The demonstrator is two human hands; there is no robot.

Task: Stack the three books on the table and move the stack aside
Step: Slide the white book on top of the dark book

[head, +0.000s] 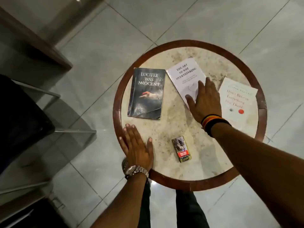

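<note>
My right hand [204, 102] lies flat, fingers spread, on the middle book [184, 76], left hand [137, 147] flat on the tabletop [166, 129]; stacking starts, next I need a grip.

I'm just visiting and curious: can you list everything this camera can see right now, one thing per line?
Round table: one, pale stone top with a brown wooden rim, centre of view.
Dark book: one, black-grey cover, left part of the table, lying flat.
White book: one, white cover, middle of the table, tilted, partly under the right hand.
Cream book: one, off-white with a red dot, right part of the table.
Small packet: one, red and dark print, near edge of the table.
Floor: grey tiles, all around.
Dark furniture: black, left edge; too dim to name.
Left hand: flat on the table's near-left edge, silver watch on the wrist.
Right hand: flat on the white book, striped bands on the wrist.
</note>
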